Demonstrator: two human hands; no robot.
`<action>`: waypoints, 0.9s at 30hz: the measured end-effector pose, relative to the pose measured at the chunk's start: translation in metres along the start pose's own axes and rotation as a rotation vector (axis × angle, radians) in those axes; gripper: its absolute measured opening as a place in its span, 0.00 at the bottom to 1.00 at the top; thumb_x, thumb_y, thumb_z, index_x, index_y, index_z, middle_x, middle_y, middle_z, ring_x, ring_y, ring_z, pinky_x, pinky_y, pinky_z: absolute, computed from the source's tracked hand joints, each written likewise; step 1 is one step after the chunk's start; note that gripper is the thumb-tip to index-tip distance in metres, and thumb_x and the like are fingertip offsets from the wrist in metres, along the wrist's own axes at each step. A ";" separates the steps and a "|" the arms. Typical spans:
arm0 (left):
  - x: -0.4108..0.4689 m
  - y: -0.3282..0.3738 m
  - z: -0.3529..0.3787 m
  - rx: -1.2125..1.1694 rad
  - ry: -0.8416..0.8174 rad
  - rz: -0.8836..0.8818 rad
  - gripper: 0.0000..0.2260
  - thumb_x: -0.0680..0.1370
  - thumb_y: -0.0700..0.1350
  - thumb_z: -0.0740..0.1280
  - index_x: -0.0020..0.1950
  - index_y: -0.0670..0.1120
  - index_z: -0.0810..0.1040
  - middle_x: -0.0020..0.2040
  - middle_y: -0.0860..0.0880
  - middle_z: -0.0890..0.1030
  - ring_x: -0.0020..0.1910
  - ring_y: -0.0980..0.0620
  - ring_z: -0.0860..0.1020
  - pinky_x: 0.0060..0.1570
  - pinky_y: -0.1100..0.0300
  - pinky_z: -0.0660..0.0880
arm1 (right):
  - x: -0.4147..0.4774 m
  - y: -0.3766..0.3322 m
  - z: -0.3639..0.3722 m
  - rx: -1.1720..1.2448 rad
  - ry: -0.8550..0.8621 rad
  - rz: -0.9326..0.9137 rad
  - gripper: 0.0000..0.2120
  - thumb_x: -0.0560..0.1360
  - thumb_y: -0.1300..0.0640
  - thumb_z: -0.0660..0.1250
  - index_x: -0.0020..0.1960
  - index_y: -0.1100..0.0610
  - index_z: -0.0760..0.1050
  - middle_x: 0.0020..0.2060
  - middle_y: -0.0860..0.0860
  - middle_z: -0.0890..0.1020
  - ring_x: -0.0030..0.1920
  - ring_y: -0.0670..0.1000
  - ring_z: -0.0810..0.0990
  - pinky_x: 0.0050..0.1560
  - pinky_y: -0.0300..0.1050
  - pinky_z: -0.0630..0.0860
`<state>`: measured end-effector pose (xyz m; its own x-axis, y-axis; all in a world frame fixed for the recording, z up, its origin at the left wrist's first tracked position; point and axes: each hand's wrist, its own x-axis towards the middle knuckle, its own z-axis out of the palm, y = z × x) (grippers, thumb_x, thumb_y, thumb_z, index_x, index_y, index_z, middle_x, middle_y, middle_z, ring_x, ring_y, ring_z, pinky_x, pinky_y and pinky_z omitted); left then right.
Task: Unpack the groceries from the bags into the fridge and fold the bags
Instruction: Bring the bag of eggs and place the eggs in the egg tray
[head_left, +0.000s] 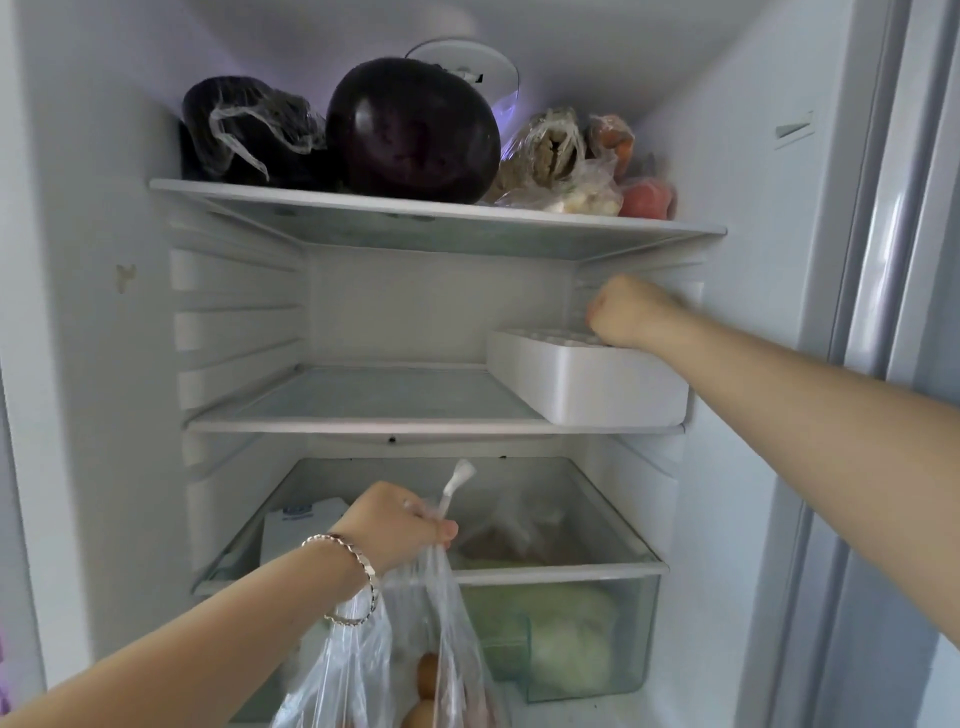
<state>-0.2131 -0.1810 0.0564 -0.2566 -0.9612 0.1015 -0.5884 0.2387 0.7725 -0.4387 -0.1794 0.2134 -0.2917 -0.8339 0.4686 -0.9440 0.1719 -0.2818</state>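
Observation:
The fridge stands open in front of me. My left hand (400, 525) grips the twisted neck of a clear plastic bag (358, 665), which hangs in front of the lower drawer. Brown eggs (427, 682) show through the bag near its bottom. My right hand (631, 312) reaches deep onto the middle shelf and hovers over the back right corner of a white egg tray (587, 387). Its fingers curl downward, and whatever lies under them is hidden.
The top shelf holds a big purple eggplant (413, 130), a dark bagged item (244, 130) and bagged produce (566, 166). The middle glass shelf (363, 400) is bare left of the tray. The clear drawer (561, 569) holds a cabbage (566, 634) and packets. The door frame (883, 260) is at right.

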 end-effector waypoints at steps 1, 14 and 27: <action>-0.001 0.003 -0.002 -0.013 -0.003 0.011 0.13 0.73 0.48 0.72 0.46 0.37 0.83 0.26 0.52 0.69 0.19 0.57 0.62 0.21 0.68 0.59 | -0.009 -0.007 -0.003 0.100 0.132 0.004 0.08 0.75 0.63 0.59 0.37 0.58 0.70 0.34 0.55 0.73 0.38 0.56 0.73 0.32 0.40 0.65; -0.019 -0.005 0.006 -0.207 0.067 0.054 0.04 0.72 0.44 0.73 0.42 0.44 0.81 0.29 0.51 0.72 0.22 0.61 0.67 0.23 0.74 0.62 | -0.191 -0.066 0.138 -0.023 -0.736 -0.720 0.19 0.76 0.67 0.56 0.60 0.56 0.78 0.56 0.51 0.80 0.53 0.51 0.78 0.56 0.43 0.74; -0.026 -0.014 0.021 -0.224 0.128 0.126 0.11 0.72 0.44 0.73 0.30 0.49 0.78 0.18 0.57 0.66 0.17 0.59 0.63 0.21 0.72 0.61 | -0.207 -0.071 0.202 -0.415 -0.994 -0.681 0.13 0.77 0.52 0.65 0.53 0.62 0.74 0.41 0.52 0.72 0.47 0.55 0.73 0.44 0.43 0.70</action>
<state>-0.2138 -0.1562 0.0296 -0.2096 -0.9391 0.2724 -0.3702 0.3341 0.8668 -0.2801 -0.1252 -0.0326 0.3399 -0.8190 -0.4623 -0.8865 -0.4431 0.1334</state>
